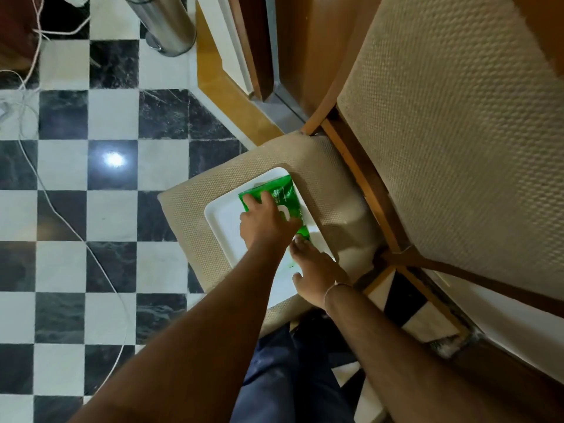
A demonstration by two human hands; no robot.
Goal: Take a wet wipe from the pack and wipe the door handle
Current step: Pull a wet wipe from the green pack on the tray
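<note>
A green wet-wipe pack (282, 192) lies on a white tray (224, 219) that rests on the beige seat of a chair. My left hand (264, 219) presses down on the pack, fingers spread over its top and near edge. My right hand (311, 270) sits just below it, fingertips touching the pack's lower corner. Whether a wipe is pinched there is hidden. No door handle is in view.
The beige woven chair (332, 184) has a tall backrest (457, 132) at the right. A wooden door and frame (259, 47) stand beyond it. A steel bin (164, 22) and white cables (61, 215) lie on the black-and-white checkered floor.
</note>
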